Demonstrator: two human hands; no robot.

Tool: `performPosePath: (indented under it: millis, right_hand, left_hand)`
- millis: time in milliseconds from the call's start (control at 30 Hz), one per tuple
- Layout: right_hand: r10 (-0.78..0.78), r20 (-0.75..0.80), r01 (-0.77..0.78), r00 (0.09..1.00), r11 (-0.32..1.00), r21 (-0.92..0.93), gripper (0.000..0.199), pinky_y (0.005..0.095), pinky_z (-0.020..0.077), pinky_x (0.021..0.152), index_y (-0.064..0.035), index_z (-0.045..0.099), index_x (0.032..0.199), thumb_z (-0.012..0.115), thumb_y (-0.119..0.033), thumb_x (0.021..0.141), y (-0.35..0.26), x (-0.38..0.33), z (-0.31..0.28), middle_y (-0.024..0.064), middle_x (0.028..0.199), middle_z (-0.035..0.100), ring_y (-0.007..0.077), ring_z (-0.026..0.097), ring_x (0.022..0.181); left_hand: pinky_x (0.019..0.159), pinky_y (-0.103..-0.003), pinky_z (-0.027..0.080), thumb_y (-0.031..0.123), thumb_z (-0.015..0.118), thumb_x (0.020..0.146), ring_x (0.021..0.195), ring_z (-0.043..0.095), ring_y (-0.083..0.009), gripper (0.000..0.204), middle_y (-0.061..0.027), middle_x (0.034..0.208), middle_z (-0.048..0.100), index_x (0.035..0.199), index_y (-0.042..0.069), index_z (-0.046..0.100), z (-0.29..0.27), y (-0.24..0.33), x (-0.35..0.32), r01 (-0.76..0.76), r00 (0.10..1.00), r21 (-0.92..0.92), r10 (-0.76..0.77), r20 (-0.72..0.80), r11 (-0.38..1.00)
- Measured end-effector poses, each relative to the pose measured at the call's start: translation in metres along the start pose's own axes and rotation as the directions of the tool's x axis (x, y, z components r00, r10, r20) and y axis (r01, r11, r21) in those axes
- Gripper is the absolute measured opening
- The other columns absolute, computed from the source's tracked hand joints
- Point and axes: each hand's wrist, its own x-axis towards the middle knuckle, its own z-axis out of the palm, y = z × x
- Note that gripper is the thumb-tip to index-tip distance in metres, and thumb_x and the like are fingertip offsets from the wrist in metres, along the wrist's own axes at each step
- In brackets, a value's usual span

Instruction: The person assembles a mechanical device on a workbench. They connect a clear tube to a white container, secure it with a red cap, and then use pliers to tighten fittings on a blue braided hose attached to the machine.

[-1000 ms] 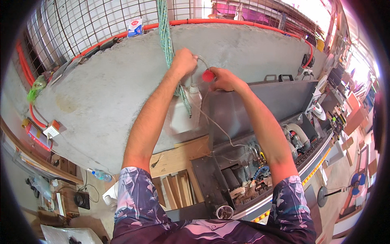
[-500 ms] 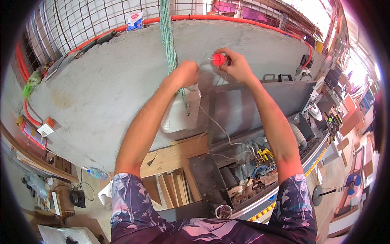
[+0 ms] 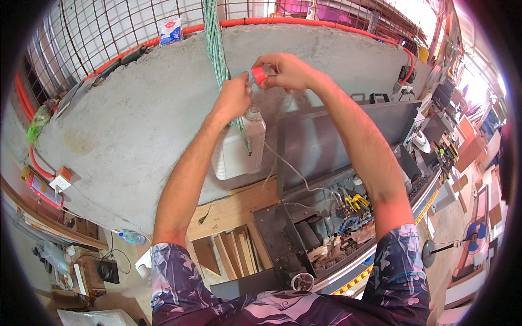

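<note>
My right hand (image 3: 291, 71) grips a red screw cap (image 3: 259, 75) between thumb and fingers, its side turned toward my left hand. Close beside it, my left hand (image 3: 235, 98) has its fingers curled together; what they hold, if anything, is hidden. A white plastic jug (image 3: 239, 149) hangs just below, against the grey wall, its neck uncovered. Teal braided rope (image 3: 216, 54) comes down from above, passes behind my left hand and reaches the jug's handle side. A thin clear tube (image 3: 293, 169) runs from beside the jug down toward the tool trough.
A long dark metal trough (image 3: 326, 228) with tools, yellow-handled pliers (image 3: 356, 202) and debris lies below right, its lid (image 3: 348, 136) raised against the wall. Wood pieces (image 3: 236, 252) stand in an opening below. Orange conduit (image 3: 304, 25) follows the wall top under wire mesh.
My right hand has brought the red cap leftward, close to my left hand. My left hand has shifted slightly left and up, and the jug's open neck now shows.
</note>
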Motion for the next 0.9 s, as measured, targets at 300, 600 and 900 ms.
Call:
performPosePath:
  millis: [300,600,900]
  right_hand:
    - [0.119,0.131,-0.109,0.984,0.991,-0.08,0.047,0.0357,0.0569,0.078,-0.0089,0.069,0.134,0.077,-0.019,0.089,-0.006,0.013,0.001,0.0103,0.094,0.069,0.0191,0.068,0.083]
    - [-0.109,0.252,0.057,0.962,0.977,0.207,0.052,0.0341,0.055,0.092,-0.0112,0.068,0.136,0.063,0.007,0.088,0.015,-0.001,-0.013,0.0032,0.117,0.073,0.0145,0.066,0.103]
    - [-0.166,0.076,0.174,0.983,0.979,-0.105,0.059,0.0403,0.0549,0.091,-0.016,0.07,0.137,0.061,0.008,0.084,-0.008,-0.009,-0.006,0.0103,0.121,0.075,0.0237,0.069,0.102]
  left_hand:
    - [0.084,-0.043,0.059,0.001,0.069,0.091,0.099,0.076,-0.0349,0.052,-0.0221,0.106,0.076,0.141,-0.004,0.055,0.006,0.022,-0.026,0.024,0.974,-0.011,-0.026,-0.224,1.0]
    - [0.082,-0.042,0.059,0.005,0.075,0.09,0.092,0.078,-0.0332,0.058,-0.0212,0.107,0.077,0.142,0.0,0.052,0.027,0.017,-0.051,0.039,0.957,-0.139,-0.078,-0.281,0.989]
    - [0.071,-0.039,0.059,0.015,0.08,0.09,0.078,0.077,-0.0278,0.07,-0.0172,0.112,0.077,0.151,0.002,0.048,0.007,0.039,-0.026,-0.031,0.974,-0.142,-0.002,-0.225,0.989]
